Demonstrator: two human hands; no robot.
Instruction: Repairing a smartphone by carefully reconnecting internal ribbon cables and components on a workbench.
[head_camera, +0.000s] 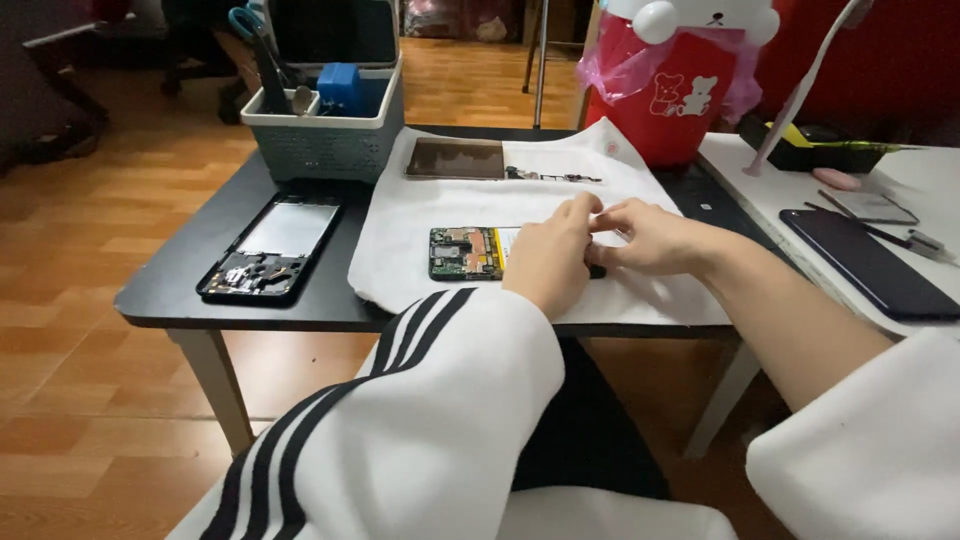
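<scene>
Two opened phones lay there; the left hand (548, 258) and right hand (650, 238), fingers curled, pressed on the nearer opened phone (466, 253).

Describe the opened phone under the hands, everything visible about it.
The opened phone lies flat on a white cloth on the black table, back cover off. Its exposed end shows a green circuit board with metal shields and a copper-coloured part; next to that a pale block, likely the battery, begins. The left hand covers its middle and the right hand its far end, both resting fingers on it. Nothing else touches it.
</scene>
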